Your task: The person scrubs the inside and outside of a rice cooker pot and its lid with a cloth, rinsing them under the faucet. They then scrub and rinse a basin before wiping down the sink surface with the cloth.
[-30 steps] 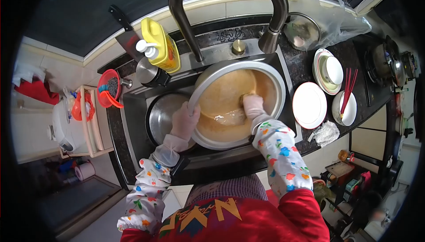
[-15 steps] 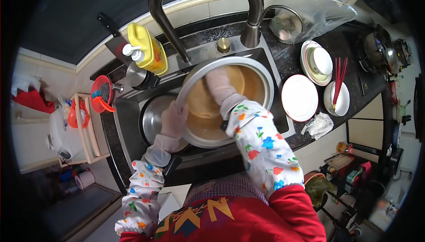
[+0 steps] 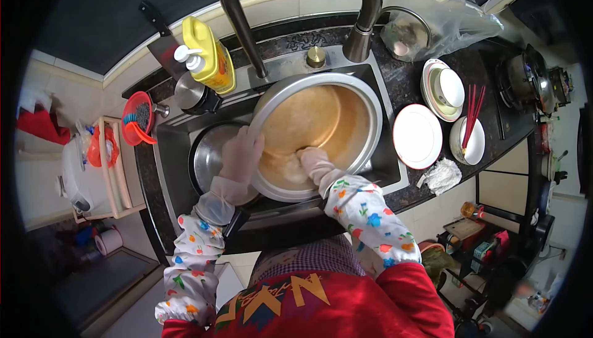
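A large metal pot (image 3: 373, 122) with a wide rim sits tilted in the sink (image 3: 395, 183), its brownish inside wall facing me. My left hand (image 3: 241, 157), in a pale translucent glove, is closed around the pot's left rim. My right hand (image 3: 315, 162), gloved the same way, is inside the pot against its lower wall, beside a whitish wet patch. Its fingers look curled; whatever they hold is hidden. To the left of the pot, partly behind my left hand, lies a frying pan (image 3: 205, 162) with a dark rim.
A faucet (image 3: 235, 16) arches over the sink. Behind stand a yellow soap jug (image 3: 213, 60) and a cleaver (image 3: 164, 44). At left is a red bowl (image 3: 136, 115). Right of the sink are a white plate (image 3: 417, 137), stacked bowls (image 3: 449, 88), a bowl with chopsticks (image 3: 474, 146) and a crumpled cloth (image 3: 442, 177).
My right hand has moved down from the pot's far inner wall to its near lower part. My left hand stays on the rim, and the pot has tipped slightly.
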`<act>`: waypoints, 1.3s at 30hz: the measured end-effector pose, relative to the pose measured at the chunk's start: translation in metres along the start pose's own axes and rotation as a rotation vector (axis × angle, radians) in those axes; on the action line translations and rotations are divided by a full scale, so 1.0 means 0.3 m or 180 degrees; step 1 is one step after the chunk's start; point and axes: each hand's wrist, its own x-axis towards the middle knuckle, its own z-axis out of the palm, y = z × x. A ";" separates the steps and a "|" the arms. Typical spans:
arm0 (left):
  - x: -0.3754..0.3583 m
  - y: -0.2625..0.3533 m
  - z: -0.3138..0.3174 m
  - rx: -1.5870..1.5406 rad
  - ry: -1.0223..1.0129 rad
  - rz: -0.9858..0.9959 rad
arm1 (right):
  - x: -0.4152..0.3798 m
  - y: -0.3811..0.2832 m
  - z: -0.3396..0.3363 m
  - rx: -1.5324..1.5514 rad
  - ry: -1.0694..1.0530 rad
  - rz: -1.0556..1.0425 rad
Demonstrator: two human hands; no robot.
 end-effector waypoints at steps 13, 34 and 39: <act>0.196 0.264 -0.130 0.0632 -0.0875 0.0761 | -0.271 0.028 -0.380 0.1828 -0.0408 0.0377; 0.204 0.358 -0.243 -0.0783 -0.1285 0.0493 | -0.338 0.218 -0.435 0.0390 0.1007 -0.0111; 0.198 0.349 -0.220 -0.0366 -0.0968 0.0749 | -0.319 0.204 -0.415 0.0425 0.1090 -0.0381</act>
